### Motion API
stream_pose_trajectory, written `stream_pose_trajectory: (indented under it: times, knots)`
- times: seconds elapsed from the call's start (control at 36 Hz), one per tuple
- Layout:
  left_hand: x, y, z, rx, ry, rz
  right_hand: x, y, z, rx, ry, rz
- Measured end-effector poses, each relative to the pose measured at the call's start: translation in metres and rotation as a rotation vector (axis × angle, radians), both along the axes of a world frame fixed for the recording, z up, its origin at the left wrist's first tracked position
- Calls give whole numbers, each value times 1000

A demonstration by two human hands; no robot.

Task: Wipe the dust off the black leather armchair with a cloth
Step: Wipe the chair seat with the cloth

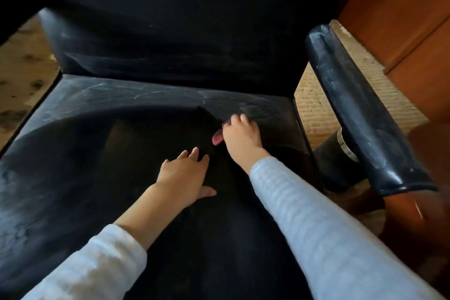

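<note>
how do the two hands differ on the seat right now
The left hand lies flat, fingers straight, holding nothing; the right hand curls its fingers on a cloth, only a pink bit showing. The right hand reaches farther toward the backrest than the left hand. Both rest on the armchair's dusty seat.

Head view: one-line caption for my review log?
Right hand holds a pink cloth on the dusty black armchair seat; left hand rests flat.

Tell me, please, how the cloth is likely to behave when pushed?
Probably floppy: the cloth curls out in a pink fold beside the right hand. Likely light: the hand nearly covers it. May slide easily over the glossy seat.
</note>
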State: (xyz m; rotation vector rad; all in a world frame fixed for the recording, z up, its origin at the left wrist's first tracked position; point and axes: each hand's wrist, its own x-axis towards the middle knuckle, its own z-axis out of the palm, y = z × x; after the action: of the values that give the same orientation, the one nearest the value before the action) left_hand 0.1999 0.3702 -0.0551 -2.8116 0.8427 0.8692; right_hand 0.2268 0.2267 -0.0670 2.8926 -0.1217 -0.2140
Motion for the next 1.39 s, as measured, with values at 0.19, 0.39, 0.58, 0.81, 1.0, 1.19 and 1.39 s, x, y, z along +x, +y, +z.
stream_pose_trajectory:
  times: [0.19,0.39,0.58,0.81,1.0,1.19,1.39]
  knots:
    - [3,1,1,9,3,-8,17,-3,0,40,13,-7]
    - [-2,-2,1,41,-4,22,-46,-23,-3,211,-24,-41]
    - [-19,2,-8,-15,-50,89,-74,-18,-1,317,-29,-162]
    - [-21,-12,0,-137,-96,108,-79,-2,-14,352,-134,-82]
    - [-13,-18,-13,-119,7,80,-78,-34,-19,309,-141,-84]
    - [-11,-11,-18,-140,7,42,-87,-81,-22,267,-236,-576]
    - [-7,-14,-20,-133,21,39,-79,-103,-27,271,-270,-1015]
